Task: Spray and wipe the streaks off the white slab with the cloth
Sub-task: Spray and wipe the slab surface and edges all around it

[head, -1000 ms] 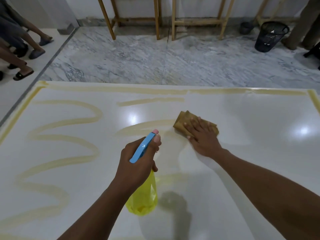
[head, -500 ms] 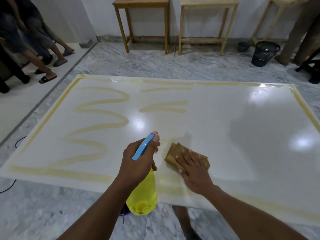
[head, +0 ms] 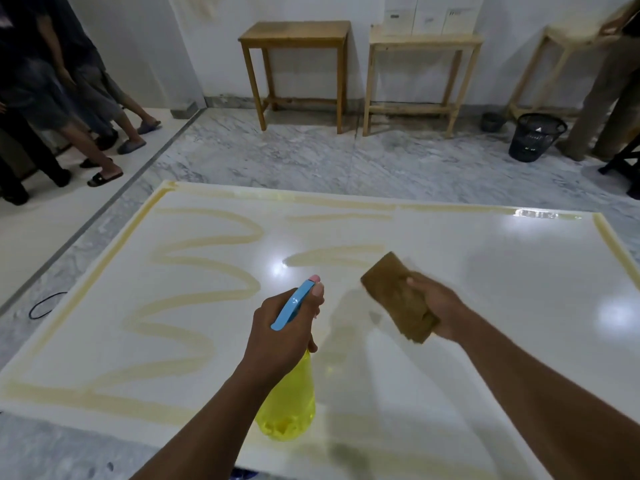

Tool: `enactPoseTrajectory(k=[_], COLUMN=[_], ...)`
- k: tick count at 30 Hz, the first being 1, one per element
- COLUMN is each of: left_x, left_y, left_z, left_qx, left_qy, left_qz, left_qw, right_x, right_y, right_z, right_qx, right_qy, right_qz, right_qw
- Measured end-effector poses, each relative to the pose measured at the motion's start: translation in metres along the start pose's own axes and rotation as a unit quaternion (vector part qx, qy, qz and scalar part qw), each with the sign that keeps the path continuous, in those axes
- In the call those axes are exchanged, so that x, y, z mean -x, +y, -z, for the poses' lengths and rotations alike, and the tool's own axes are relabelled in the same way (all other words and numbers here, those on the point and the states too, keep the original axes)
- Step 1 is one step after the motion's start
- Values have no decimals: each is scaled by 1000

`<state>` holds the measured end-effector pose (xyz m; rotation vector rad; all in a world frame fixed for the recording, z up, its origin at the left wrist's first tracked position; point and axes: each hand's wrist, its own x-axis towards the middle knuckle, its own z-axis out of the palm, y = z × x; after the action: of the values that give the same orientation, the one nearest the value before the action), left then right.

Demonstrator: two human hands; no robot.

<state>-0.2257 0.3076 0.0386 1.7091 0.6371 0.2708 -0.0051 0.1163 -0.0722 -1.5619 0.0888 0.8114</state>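
Note:
The white slab [head: 485, 306] lies flat in front of me on the marble floor. Yellowish streaks [head: 194, 265] wind across its left half and run along its borders. A short streak [head: 332, 259] sits near the middle. My left hand [head: 280, 327] grips a yellow spray bottle [head: 289, 407] with a blue trigger head, held over the slab's near part. My right hand [head: 438, 308] holds a folded brown cloth [head: 398, 296], lifted off the surface and tilted, just right of the bottle.
Two wooden tables [head: 298, 64] stand against the far wall, a third at the far right. A black mesh bin [head: 535, 135] sits on the floor at the right. People's legs [head: 86, 133] stand at the left. A black cable [head: 45, 304] lies left of the slab.
The view has pulled back and up. My right hand went from pressing the cloth flat on the slab to lifting it off the surface. The bottle stays in my left hand.

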Motion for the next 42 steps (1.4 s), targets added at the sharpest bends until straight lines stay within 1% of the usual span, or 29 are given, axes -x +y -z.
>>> enactPoseTrajectory(k=[1, 3, 5, 8, 9, 12, 13, 14, 17, 20, 23, 26, 29, 36, 38, 40, 42], left_x=[-14, -46, -75, -111, -121, -146, -153, -158, -166, -163, -151, -130, -101, -8, 21, 52, 74], left_y=[3, 9, 13, 14, 13, 8, 6, 3, -4, -7, -8, -9, -11, -23, -32, -41, -43], left_z=[-5, -15, -25, -39, -43, -56, -59, -62, -69, -72, -70, -61, -46, -6, 5, 13, 18], left_qx=[1, 7, 17, 18, 17, 15, 11, 8, -1, 1, 4, -3, -5, 12, 16, 14, 16], left_qy=[-2, -5, -5, -10, -12, -10, -11, -14, -13, -16, -10, -3, 0, 24, 28, 27, 16], left_qz=[-2, -5, -5, -7, -5, 5, 6, 5, 8, 16, 22, 26, 21, 9, 13, 15, 11], left_qw=[1000, 1000, 1000, 1000, 1000, 1000, 1000, 1000, 1000, 1000, 1000, 1000, 1000, 1000, 999, 999, 1000], right_x=[-23, -69, -113, -175, -194, -246, -258, -263, -261, -246, -218, -176, -127, 0, 40, 73, 94], right_y=[-19, -61, -96, -125, -126, -94, -76, -58, -24, -9, 16, 50, 84, 170, 193, 208, 200], right_z=[7, 17, 23, 29, 29, 28, 26, 22, 13, 9, 4, -13, -32, -80, -97, -112, -122], right_qx=[22, 138, 278, 437, 472, 560, 584, 593, 575, 567, 573, 575, 572, 549, 532, 510, 437], right_qy=[18, 49, 57, 56, 51, 24, 20, 27, 52, 32, 10, -16, -25, -52, -59, -76, -97], right_qz=[21, 95, 170, 228, 230, 163, 160, 175, 216, 239, 256, 272, 284, 306, 312, 291, 248], right_qw=[999, 985, 944, 868, 850, 812, 796, 786, 788, 787, 779, 771, 769, 776, 785, 806, 859])
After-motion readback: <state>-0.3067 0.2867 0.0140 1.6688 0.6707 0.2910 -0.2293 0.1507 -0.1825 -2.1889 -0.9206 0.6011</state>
